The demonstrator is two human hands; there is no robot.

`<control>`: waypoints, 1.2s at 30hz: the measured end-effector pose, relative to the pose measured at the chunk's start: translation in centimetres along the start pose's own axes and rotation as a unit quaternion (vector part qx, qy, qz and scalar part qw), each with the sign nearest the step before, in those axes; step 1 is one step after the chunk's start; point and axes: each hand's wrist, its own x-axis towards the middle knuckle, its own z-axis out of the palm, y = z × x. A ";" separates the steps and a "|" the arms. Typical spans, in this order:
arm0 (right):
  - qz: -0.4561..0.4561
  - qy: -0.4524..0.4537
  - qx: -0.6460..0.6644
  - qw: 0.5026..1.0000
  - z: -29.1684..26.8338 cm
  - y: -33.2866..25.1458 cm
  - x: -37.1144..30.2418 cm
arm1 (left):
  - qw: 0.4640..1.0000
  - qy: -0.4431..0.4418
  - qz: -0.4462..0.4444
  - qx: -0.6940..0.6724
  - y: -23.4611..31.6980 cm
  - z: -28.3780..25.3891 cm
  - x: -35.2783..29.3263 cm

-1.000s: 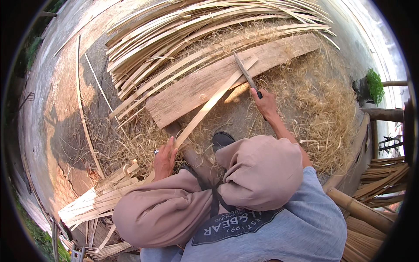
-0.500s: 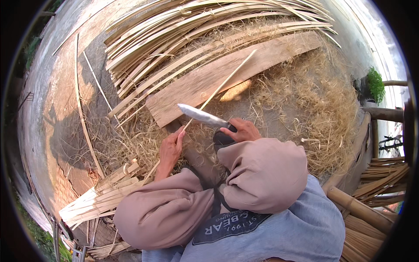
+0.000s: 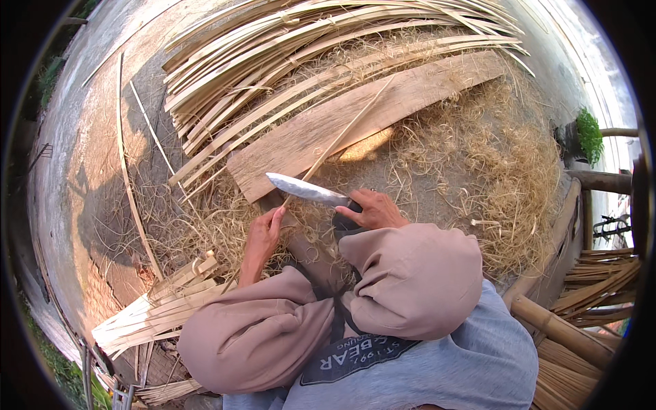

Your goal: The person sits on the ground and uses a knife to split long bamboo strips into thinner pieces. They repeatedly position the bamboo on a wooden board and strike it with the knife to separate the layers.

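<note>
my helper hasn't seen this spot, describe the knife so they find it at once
Find the wide plank in the upper middle. Near its lower left corner, the right hand grips the knife, which points left across a thin strip. Its silvery shine sets it apart from the dull, pale plank and strip.

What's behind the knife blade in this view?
A thin pale strip crosses behind the knife blade, visible beyond it and again near the left hand. The stretch the blade covers is hidden.
</note>
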 end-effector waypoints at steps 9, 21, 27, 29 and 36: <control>0.230 0.181 0.010 0.956 -11.5 11.1 8.7 | 0.998 -0.041 -0.018 -0.045 -1.7 0.0 0.1; 0.307 0.215 0.014 0.927 -13.5 13.9 8.8 | 0.986 -0.096 -0.075 -0.113 -3.9 0.1 0.8; 0.286 0.345 0.390 0.804 -13.0 12.8 8.2 | 0.997 -0.022 -0.068 -0.020 -0.6 -0.6 -0.3; 0.290 0.289 0.380 0.830 -10.7 10.3 6.6 | 0.989 -0.077 -0.105 0.068 -0.1 -1.2 -0.2; -0.004 -0.041 0.011 0.999 -0.7 -1.2 -1.3 | 0.985 0.049 0.053 0.155 -1.7 1.1 -1.3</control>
